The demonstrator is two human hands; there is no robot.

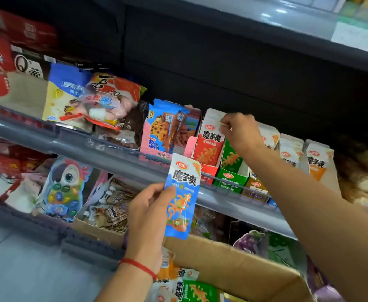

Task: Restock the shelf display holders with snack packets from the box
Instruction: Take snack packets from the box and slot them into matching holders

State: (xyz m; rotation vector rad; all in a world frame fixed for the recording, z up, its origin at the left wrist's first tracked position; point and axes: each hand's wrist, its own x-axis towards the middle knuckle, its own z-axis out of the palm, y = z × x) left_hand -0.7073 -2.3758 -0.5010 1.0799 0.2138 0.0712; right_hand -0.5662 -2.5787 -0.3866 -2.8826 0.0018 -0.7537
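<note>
At the centre of the frame my left hand (148, 212) holds a blue snack packet (182, 196) upright, thumb curled across its front, in front of the grey shelf rail (104, 153). My right hand (240, 130), just right of centre, pinches the top of the red packets (210, 136) standing in the red holder (208, 171), with the green holder (231, 177) beside it. The cardboard box (239, 267) sits at the bottom right, more packets (185, 286) inside.
</note>
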